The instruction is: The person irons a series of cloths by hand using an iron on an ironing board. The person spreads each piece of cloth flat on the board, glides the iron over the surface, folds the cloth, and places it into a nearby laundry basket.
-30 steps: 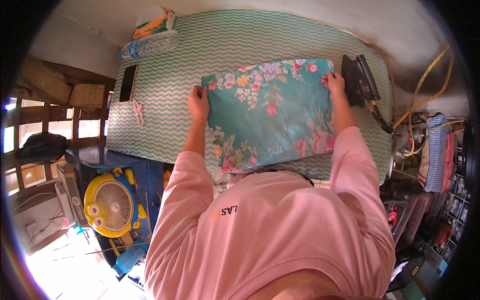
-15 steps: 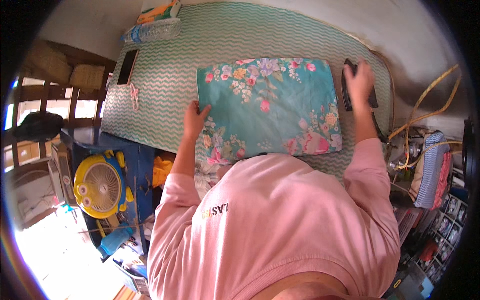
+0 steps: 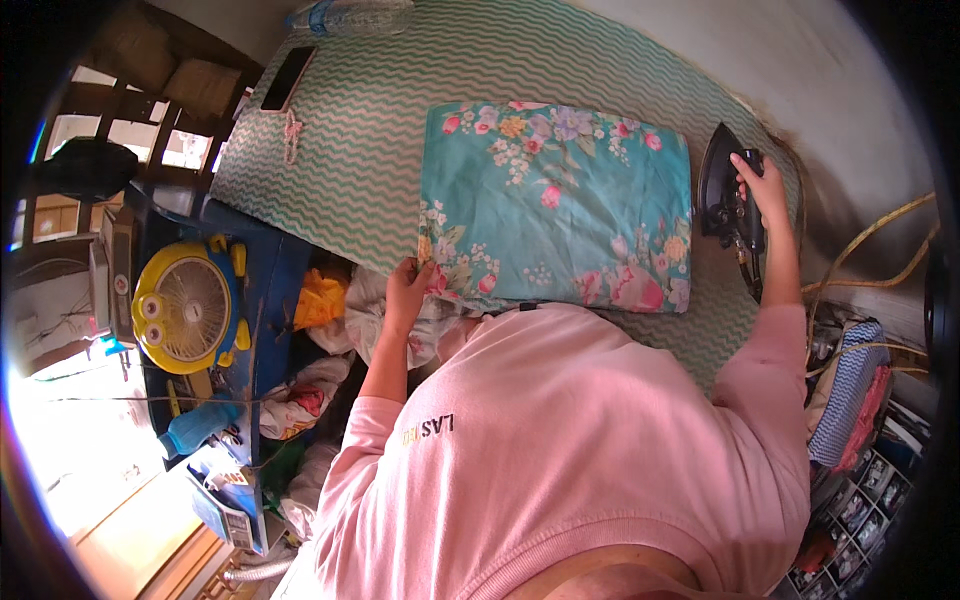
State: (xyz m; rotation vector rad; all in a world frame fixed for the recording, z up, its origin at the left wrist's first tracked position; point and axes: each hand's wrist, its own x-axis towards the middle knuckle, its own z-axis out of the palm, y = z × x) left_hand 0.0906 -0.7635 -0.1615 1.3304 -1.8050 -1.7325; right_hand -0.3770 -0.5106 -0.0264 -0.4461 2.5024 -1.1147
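A teal floral cloth [image 3: 560, 215], rectangular and shaped like a pillowcase, lies spread on the table with light creases across it. At its near left corner my left hand [image 3: 405, 290] is closed, thumb and fingers pinching the edge. To the right of the cloth a black iron [image 3: 722, 175] rests on the table cover, its pointed tip facing away from me. My right hand [image 3: 765, 190] is wrapped round the iron's handle. The iron's cord runs back toward me beside my right forearm.
A green-and-white zigzag cover [image 3: 350, 170] spreads over the table. Far left lie a phone [image 3: 288, 78] with a pink strap and a clear plastic bottle [image 3: 350, 16]. A yellow fan [image 3: 185, 308] stands left by a blue cabinet [image 3: 275, 250]. Yellow cords [image 3: 870, 240] hang at the right.
My left hand has slid down the cloth's left edge to its near corner. My right hand, blurred over the iron before, now grips its handle. The whole view has shifted.
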